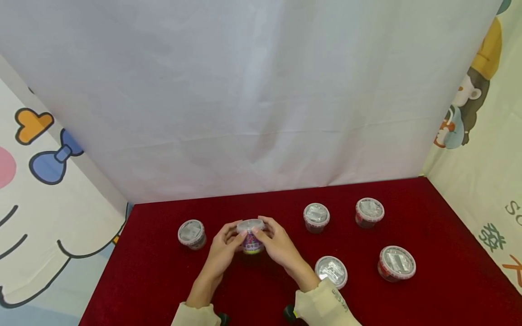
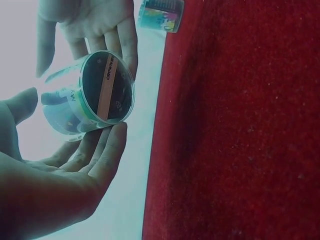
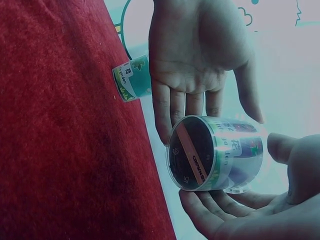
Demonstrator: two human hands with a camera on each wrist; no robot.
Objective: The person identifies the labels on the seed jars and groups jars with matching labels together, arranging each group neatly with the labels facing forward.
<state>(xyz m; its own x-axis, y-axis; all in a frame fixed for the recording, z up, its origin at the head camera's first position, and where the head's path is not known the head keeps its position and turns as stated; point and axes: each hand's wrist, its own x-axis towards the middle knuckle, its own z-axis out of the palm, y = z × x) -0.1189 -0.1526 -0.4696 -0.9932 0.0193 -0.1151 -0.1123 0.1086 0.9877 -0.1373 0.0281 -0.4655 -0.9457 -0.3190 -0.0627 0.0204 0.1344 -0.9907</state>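
Note:
My left hand (image 1: pixel 222 251) and right hand (image 1: pixel 281 246) hold a small clear plastic cup (image 1: pixel 252 243) between them, above the red cloth. Its label is purple with a yellow-green lower edge, and a translucent lid (image 1: pixel 250 224) covers the top. Both thumbs lie on the near side, while the fingers wrap around the sides. From the wrist views the cup's base (image 3: pixel 192 152) is visible, dark inside, with a pale orange lettered strip (image 2: pixel 107 87) across it. Nearest my left hand stands another lidded cup (image 1: pixel 191 234).
Red cloth (image 1: pixel 159 271) covers the table. To the right stand several similar lidded cups, among them one at the back (image 1: pixel 316 217), one by my right forearm (image 1: pixel 331 272) and one farther right (image 1: pixel 396 263). A white curtain (image 1: pixel 244 113) hangs along the back edge.

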